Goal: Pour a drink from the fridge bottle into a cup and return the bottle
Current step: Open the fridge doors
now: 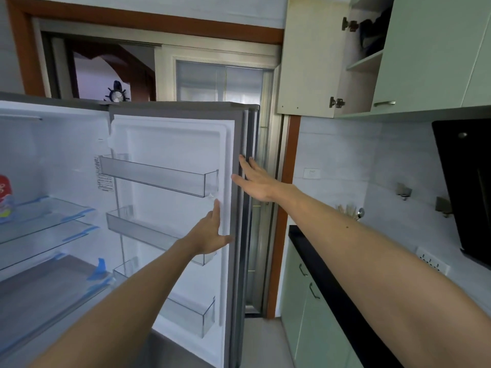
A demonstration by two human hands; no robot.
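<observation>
The fridge stands open, its door (172,144) swung out to the right with several clear door bins that hold nothing. My left hand (210,232) lies flat with straight fingers against the inner side of the door near its edge. My right hand (255,179) reaches to the door's outer edge, fingers straight and touching the grey seal. At the far left, on a glass shelf (45,211), a bottle with a red label (5,192) shows only partly, cut off by the frame edge. No cup is in view.
A black countertop (332,285) with green cabinets below runs along the right. Above it hang a wall cabinet with an open door (313,57) and a black range hood (467,192). A utensil holder (350,211) stands at the counter's far end. A doorway lies behind the fridge.
</observation>
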